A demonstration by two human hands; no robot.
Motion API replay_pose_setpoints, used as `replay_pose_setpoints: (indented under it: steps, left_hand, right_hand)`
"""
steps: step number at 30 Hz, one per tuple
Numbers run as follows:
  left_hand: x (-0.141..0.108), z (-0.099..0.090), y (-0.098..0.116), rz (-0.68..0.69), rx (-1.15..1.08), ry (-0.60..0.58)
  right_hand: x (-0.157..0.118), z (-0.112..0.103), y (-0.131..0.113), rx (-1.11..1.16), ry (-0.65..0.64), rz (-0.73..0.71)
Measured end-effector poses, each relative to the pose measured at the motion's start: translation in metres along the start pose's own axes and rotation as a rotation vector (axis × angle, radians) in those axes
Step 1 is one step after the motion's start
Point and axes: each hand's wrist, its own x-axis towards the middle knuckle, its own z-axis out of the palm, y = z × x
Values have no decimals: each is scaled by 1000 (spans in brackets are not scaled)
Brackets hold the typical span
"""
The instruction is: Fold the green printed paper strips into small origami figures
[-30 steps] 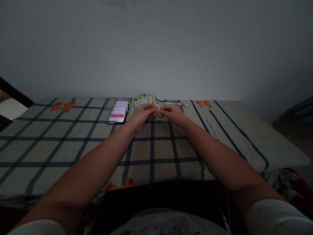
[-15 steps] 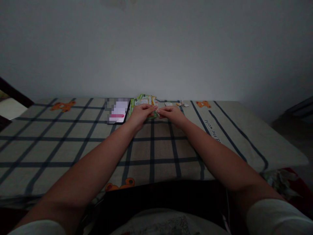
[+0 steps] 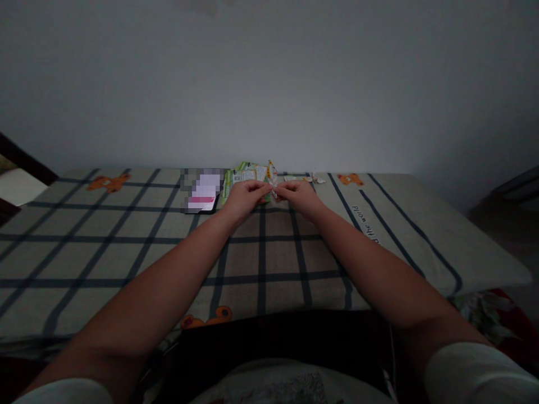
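Observation:
Over the far middle of the table, my left hand and my right hand meet almost fingertip to fingertip. Both are closed in a pinch on a narrow, crumpled plastic wrapper, white with yellow and orange print, which sticks up between them. Its lower part is hidden by my fingers. Green printed packets lie partly under and behind my left hand. Just beyond my right hand lies another small twisted wrapper, white and yellow, beside a small flat piece.
A phone with a lit, partly blurred screen lies left of the packets. The table has a checked cloth with bear prints and stands against a grey wall. Dark chair parts show at the left edge.
The wrapper between my fingers now stands up above them, where before only a small bit showed. My hands have shifted only slightly.

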Motion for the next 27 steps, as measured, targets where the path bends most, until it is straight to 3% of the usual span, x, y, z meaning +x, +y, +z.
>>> replay_pose_setpoints:
  steps: [8, 18, 27]
  left_hand:
    - [1, -1, -1, 66, 58, 29]
    - [0, -1, 0, -70, -94, -20]
    - [-1, 0, 2, 65, 153, -62]
  right_hand:
    - [2, 2, 1, 195, 20, 92]
    - [0, 0, 1, 192, -22, 93]
    - [-2, 2, -2, 119, -83, 68]
